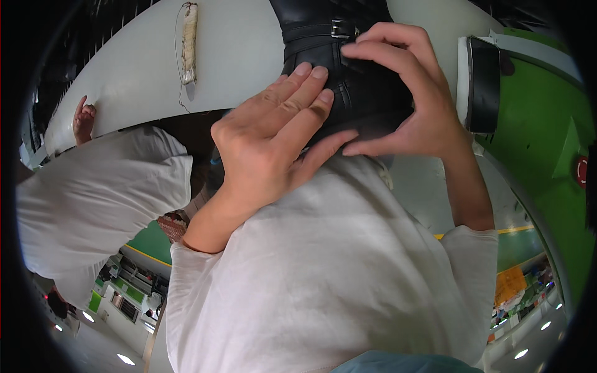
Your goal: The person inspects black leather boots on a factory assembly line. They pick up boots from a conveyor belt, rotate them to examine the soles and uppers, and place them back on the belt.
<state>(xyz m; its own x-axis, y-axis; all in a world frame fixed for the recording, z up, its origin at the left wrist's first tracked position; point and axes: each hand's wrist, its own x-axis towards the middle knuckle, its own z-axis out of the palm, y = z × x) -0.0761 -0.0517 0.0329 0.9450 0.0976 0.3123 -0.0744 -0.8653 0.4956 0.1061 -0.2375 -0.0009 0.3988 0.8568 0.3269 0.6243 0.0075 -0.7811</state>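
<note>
A black leather boot (345,93) with a strap and a silver buckle (337,29) lies in front of me on the pale table, reaching past the top of the view. My left hand (273,121) rests on its left side, fingers stretched flat over the leather and thumb apart near the close edge. On the other side my right hand (416,93) curves in a wide arc, its fingertips by the strap below the buckle. Its thumb points left beside my left thumb. A gap separates the right hand's fingers from its thumb, and nothing shows between them.
A blade with a wrapped, cream handle (189,46) and a loose thread lies on the pale table (239,56). A person in a white shirt (106,193) is close on my left, one hand (84,121) at the table edge. At right stands a green machine (535,118) with a red button (581,171).
</note>
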